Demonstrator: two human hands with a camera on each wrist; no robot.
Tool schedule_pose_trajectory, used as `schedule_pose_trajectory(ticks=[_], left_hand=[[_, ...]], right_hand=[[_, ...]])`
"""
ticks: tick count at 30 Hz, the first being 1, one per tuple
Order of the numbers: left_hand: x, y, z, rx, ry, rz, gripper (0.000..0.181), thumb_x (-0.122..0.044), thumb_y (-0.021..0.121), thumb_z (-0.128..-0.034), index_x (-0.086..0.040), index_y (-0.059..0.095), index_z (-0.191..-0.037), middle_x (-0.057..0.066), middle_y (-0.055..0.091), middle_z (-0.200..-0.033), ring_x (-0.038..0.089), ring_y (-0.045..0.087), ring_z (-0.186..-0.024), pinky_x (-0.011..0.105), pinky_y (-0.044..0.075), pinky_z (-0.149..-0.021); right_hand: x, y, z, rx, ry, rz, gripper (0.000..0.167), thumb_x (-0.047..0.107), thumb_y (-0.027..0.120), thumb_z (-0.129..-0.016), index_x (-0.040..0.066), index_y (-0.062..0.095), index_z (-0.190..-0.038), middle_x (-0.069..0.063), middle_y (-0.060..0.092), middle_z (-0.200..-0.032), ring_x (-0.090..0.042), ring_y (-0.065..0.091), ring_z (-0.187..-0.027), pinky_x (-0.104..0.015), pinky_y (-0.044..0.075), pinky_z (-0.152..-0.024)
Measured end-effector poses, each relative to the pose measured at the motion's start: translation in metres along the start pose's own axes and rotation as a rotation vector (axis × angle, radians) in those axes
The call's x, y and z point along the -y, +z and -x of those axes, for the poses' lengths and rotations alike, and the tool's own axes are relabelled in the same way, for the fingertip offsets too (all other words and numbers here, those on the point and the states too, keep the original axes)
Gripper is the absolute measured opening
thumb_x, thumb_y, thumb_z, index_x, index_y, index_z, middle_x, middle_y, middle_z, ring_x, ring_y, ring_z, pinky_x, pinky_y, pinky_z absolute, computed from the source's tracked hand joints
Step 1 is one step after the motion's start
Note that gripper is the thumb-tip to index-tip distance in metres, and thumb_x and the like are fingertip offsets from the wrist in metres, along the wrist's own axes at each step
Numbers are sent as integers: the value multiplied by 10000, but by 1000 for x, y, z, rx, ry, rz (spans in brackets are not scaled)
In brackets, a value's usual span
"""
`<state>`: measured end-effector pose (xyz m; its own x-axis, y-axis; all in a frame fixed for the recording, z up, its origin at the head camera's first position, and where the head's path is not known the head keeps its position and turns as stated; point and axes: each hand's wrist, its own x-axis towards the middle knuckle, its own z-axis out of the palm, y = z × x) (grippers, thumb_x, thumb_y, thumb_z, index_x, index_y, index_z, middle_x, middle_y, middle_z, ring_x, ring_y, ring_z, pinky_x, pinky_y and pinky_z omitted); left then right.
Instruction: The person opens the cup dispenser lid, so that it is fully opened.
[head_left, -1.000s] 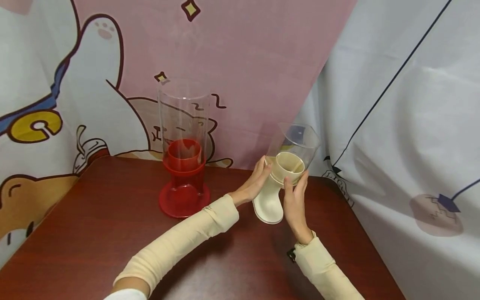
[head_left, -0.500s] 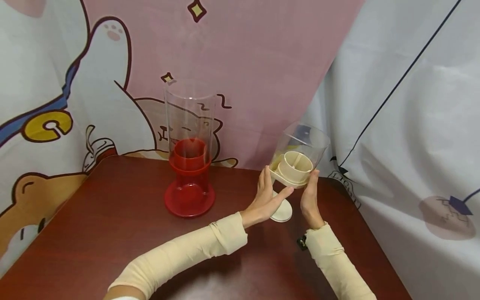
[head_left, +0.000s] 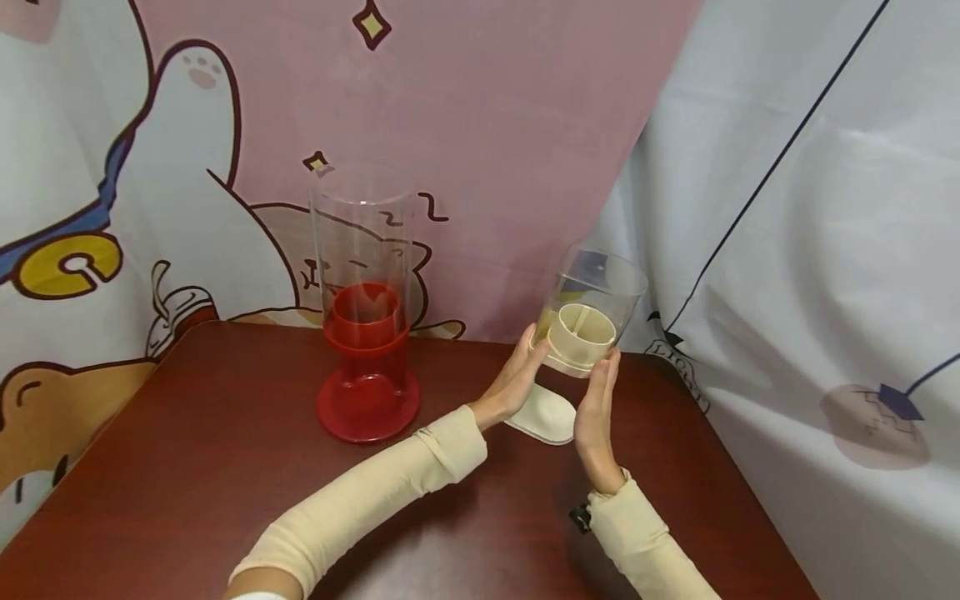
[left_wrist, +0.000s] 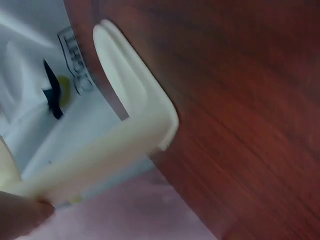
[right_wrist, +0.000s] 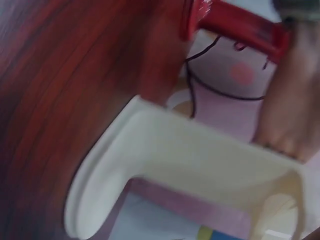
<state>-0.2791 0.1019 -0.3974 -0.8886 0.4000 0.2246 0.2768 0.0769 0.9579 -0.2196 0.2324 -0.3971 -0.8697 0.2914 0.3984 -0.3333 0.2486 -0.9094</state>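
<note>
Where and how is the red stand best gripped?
The red stand is probably best held round its column, coming in level from the near side: it stands upright, and the column is narrower than the base below and collar above.

one left hand (head_left: 512,382), one right hand (head_left: 597,417) and two pale sleeves (head_left: 375,508) show. there is one cream stand (head_left: 546,414), one red stand (head_left: 369,392), two clear cylinders (head_left: 607,290) and one table (head_left: 510,533).

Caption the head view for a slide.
Left hand and right hand at either side of a cream stand with a clear cylinder, a red stand on the table to their left.
</note>
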Motion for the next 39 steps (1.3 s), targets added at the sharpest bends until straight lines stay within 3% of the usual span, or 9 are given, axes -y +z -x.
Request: schedule_pose_trajectory(ticks=[6, 12, 17, 21, 23, 26, 30, 36, 39], left_hand=[[-7, 17, 19, -63, -12, -34, 909, -595, 399, -979, -140, -81, -1603, 63, -71, -1686, 239, -13, -1556, 491, 83, -1253], [-6, 19, 26, -118, 0, -62, 986, -607, 484, -941, -156, -90, -1603, 35, -97, -1684, 261, -14, -1555, 532, 100, -1242], [10, -2, 8, -120, 44, -27, 1118, -756, 560, -830, -299, -119, -1592, -13, -96, -1686, 209, -15, -1556, 522, 124, -1240], [24, -21, -16, -52, 79, -59, 1239, -893, 574, -689, -363, -100, -1584, -17, -19, -1692, 205, 48, -1556, 507, 146, -1240], [27, -22, -22, -4, 87, -59, 1248, -859, 631, -681, -332, -32, -1598, 7, 88, -1678, 210, 161, -1535, 482, 200, -1230], [31, -19, -22, 12, 104, -57, 1152, -667, 768, -717, -246, 135, -1582, 38, 279, -1586, 190, 356, -1423, 411, 304, -1179], [32, -19, -13, -2, 147, -73, 1036, -437, 855, -720, -185, 238, -1513, 61, 375, -1470, 173, 460, -1292, 354, 378, -1107], [30, -24, 15, -3, 184, -70, 1119, -611, 836, -682, -165, 225, -1506, 70, 377, -1474, 177, 455, -1299, 358, 372, -1116], [27, -27, 34, -4, 193, -67, 1115, -594, 848, -682, -168, 225, -1502, 59, 379, -1471, 176, 456, -1297, 363, 372, -1115]], right_hand=[[-7, 0, -15, 35, -95, -70, 601, 387, 125, -1082, 126, 1, -1609, -44, 13, -1683, -177, -4, -1545, -413, -25, -1250], [-8, -2, -20, 70, -80, -121, 649, 467, 147, -1074, 89, 127, -1600, -121, 169, -1653, -219, 111, -1539, -447, 38, -1255], [1, -13, -37, 45, -18, -204, 732, 522, 115, -1061, 13, 126, -1587, -182, 134, -1659, -261, 84, -1555, -412, 33, -1267], [0, -14, -55, 88, 63, -262, 813, 621, 65, -1019, 53, 116, -1597, -121, 122, -1674, -209, 78, -1558, -343, 34, -1265], [-3, -11, -55, 105, 81, -269, 823, 627, 29, -1009, 59, 172, -1586, -120, 226, -1635, -192, 173, -1530, -317, 87, -1250], [-8, -3, -47, 87, 69, -278, 814, 621, 29, -1010, 51, 274, -1537, -108, 372, -1499, -188, 312, -1431, -284, 180, -1194], [-5, 2, -33, 53, 42, -266, 792, 604, 66, -1023, 20, 258, -1523, -97, 350, -1474, -188, 276, -1431, -244, 172, -1172], [5, 5, -6, 97, 26, -235, 770, 574, 78, -1041, 29, 207, -1569, -117, 246, -1590, -186, 199, -1486, -229, 147, -1191], [11, 6, 12, 119, 41, -210, 762, 572, 76, -1044, 41, 221, -1570, -122, 254, -1582, -194, 219, -1473, -216, 175, -1163]])
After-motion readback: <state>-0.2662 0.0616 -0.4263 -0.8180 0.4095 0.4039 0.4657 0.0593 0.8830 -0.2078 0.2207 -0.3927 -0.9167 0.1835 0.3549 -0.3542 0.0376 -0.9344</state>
